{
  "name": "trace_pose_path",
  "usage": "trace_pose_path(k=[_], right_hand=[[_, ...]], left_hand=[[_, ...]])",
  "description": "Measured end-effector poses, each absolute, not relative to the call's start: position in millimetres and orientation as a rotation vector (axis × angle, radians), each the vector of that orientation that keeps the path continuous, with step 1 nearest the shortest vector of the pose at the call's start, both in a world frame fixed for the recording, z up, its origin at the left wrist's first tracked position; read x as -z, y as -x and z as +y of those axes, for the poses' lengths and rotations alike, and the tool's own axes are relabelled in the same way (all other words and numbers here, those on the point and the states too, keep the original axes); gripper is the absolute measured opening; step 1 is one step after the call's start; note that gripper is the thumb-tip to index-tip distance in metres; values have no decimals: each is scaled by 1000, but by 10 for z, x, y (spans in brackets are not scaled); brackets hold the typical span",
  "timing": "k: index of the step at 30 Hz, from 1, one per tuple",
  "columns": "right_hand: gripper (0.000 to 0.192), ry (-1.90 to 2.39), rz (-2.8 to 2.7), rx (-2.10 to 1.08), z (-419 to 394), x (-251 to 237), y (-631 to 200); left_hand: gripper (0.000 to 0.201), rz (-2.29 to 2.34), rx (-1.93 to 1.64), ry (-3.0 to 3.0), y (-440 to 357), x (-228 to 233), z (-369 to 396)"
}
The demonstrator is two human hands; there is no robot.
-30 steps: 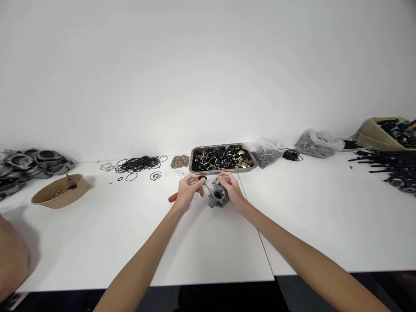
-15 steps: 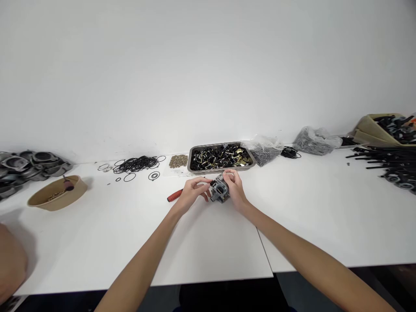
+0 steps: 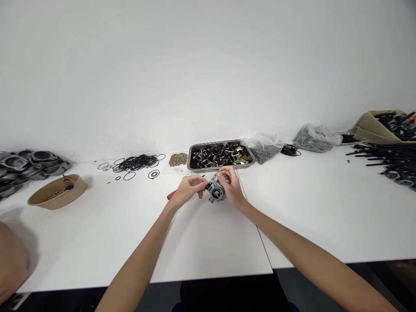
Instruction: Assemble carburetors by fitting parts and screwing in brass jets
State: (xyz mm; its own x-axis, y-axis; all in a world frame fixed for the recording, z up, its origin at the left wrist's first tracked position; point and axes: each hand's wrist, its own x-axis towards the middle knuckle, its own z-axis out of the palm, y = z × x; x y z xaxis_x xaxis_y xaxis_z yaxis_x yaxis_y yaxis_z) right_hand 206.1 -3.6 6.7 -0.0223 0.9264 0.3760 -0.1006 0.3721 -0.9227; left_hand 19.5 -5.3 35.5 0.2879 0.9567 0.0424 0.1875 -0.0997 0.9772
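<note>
A grey metal carburetor [image 3: 217, 192] sits between my hands near the middle of the table, its round bore facing me. My right hand [image 3: 231, 186] is closed around its right side and top. With thumb and fingertips pinched, my left hand [image 3: 191, 189] holds a small black part [image 3: 208, 186] against the carburetor's left side; whether it is attached there I cannot tell. A screwdriver with a red handle [image 3: 170, 195] lies under and behind my left hand, mostly hidden.
Behind the carburetor stands a metal tray [image 3: 189, 167] of small black and brass-coloured parts. Left are brass pieces [image 3: 178, 159], black rubber rings [image 3: 136, 163] and a tan bowl [image 3: 58, 203]. Plastic bags [image 3: 316, 138] and black parts [image 3: 390, 160] lie right. Another person's arm [image 3: 13, 260] shows at left.
The carburetor has turned and shifted slightly left. My left fingers have closed into a pinch on the small black part, and my right hand has shifted its hold over the top.
</note>
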Motion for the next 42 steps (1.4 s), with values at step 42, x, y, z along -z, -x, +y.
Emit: trace_pose_path(k=[42], right_hand=[[20, 765, -1446, -914, -48, -45, -2058]], left_hand=[[22, 1044, -781, -1602, -53, -468, -67]])
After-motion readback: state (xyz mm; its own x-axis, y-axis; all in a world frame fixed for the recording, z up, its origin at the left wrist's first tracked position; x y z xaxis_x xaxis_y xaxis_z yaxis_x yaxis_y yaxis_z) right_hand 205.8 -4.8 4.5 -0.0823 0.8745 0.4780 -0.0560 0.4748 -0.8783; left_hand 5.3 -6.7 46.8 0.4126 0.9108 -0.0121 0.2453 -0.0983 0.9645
